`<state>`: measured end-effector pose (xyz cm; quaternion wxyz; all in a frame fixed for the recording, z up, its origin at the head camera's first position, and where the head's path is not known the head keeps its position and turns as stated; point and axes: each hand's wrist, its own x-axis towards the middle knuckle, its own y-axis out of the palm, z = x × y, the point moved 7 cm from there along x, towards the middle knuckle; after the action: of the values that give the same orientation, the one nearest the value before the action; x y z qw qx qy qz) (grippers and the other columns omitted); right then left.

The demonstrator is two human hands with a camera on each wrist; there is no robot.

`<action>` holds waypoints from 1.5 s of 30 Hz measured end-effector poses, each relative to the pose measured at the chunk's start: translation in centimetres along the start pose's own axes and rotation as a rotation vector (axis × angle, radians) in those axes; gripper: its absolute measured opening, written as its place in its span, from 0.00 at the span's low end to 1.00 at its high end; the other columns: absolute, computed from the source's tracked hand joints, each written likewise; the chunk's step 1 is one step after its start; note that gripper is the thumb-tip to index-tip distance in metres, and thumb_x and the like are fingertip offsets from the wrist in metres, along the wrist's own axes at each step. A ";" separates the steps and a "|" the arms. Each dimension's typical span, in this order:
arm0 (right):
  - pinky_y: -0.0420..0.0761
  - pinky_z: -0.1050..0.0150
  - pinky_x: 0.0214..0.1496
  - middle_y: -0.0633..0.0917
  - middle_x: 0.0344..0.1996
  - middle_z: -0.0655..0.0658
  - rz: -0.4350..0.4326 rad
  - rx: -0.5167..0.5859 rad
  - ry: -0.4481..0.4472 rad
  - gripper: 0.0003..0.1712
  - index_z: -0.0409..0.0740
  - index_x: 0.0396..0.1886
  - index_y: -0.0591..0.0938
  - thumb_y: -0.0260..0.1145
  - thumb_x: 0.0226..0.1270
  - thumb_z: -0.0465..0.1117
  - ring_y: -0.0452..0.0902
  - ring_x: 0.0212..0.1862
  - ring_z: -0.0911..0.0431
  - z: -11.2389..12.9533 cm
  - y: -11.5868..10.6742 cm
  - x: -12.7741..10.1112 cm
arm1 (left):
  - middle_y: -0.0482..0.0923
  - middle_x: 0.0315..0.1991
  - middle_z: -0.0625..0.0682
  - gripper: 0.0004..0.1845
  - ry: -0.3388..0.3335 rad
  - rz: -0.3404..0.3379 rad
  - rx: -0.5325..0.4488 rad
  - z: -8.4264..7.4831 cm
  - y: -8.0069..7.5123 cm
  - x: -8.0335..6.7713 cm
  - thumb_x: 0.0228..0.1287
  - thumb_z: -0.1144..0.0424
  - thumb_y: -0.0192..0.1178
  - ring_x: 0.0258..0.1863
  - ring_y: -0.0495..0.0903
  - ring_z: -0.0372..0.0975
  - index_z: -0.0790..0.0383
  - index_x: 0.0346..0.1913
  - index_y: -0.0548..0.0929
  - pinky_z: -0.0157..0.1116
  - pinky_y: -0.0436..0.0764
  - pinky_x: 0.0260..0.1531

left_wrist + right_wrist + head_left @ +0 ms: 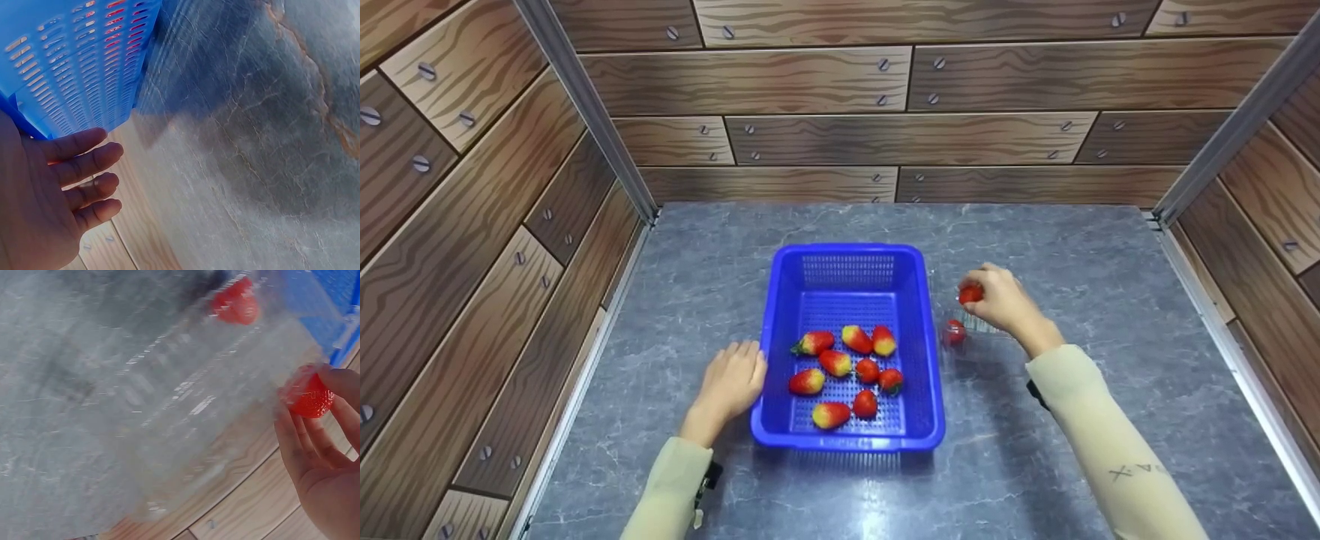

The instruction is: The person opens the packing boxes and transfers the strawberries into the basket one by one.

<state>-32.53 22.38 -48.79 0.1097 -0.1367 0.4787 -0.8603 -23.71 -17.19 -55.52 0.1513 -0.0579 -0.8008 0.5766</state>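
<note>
My right hand [1000, 301] pinches a red strawberry [313, 395] between thumb and fingertips, over a clear plastic container [185, 391] to the right of the blue basket [847, 444]. Inside the container, toward its near left end, lies another strawberry [955, 332]. The basket holds several strawberries, some plain red like this one [865, 404], others red with yellow ends, such as this one [807, 382]. My left hand [733, 376] is at the basket's left rim, its fingers loosely extended along the outer side in the left wrist view; its thumb is hidden there.
A grey marbled tabletop [705, 262] lies under everything. Wood-patterned panels [810, 82] enclose the back and both sides, with metal strips [585, 97] at the corners. The basket's far end holds no strawberries.
</note>
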 end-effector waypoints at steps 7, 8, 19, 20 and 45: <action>0.80 0.48 0.42 0.79 0.37 0.38 -0.040 0.013 -0.074 0.15 0.35 0.41 0.86 0.72 0.50 0.29 0.78 0.39 0.43 3.4 -0.4 1.9 | 0.81 0.47 0.65 0.19 0.017 -0.022 0.015 -0.1 -0.2 0.1 0.75 0.61 0.43 0.49 0.78 0.58 0.72 0.50 0.80 0.56 0.75 0.51; 0.80 0.48 0.42 0.79 0.36 0.38 -0.045 0.017 -0.083 0.16 0.35 0.41 0.86 0.72 0.49 0.29 0.77 0.39 0.43 3.9 -0.3 2.1 | 0.81 0.47 0.65 0.19 0.016 -0.021 0.017 -0.1 -0.2 0.1 0.75 0.61 0.43 0.49 0.78 0.58 0.72 0.50 0.80 0.56 0.75 0.51; 0.79 0.45 0.48 0.80 0.39 0.37 -0.020 0.051 -0.102 0.17 0.35 0.44 0.86 0.73 0.50 0.30 0.77 0.43 0.41 7.3 2.1 4.6 | 0.80 0.49 0.65 0.20 0.007 -0.006 0.007 0.1 -0.2 0.2 0.76 0.60 0.42 0.51 0.77 0.59 0.72 0.52 0.79 0.56 0.74 0.53; 0.79 0.44 0.49 0.80 0.40 0.37 -0.018 0.051 -0.107 0.17 0.35 0.43 0.86 0.73 0.50 0.30 0.77 0.44 0.40 7.5 2.5 4.8 | 0.80 0.49 0.65 0.20 0.007 -0.009 0.005 0.1 -0.1 0.2 0.75 0.61 0.42 0.51 0.77 0.59 0.72 0.52 0.79 0.56 0.74 0.53; 0.76 0.52 0.57 0.83 0.41 0.35 0.023 0.227 0.113 0.16 0.34 0.41 0.86 0.73 0.49 0.28 0.78 0.50 0.44 10.0 10.4 7.9 | 0.81 0.49 0.64 0.20 -0.010 -0.008 0.013 -0.1 0.0 0.1 0.75 0.60 0.42 0.51 0.78 0.58 0.71 0.51 0.80 0.58 0.73 0.55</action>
<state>-35.99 6.57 -51.58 0.1074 -0.0690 0.3851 -0.9140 -23.81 -17.10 -55.51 0.1499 -0.0508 -0.7981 0.5814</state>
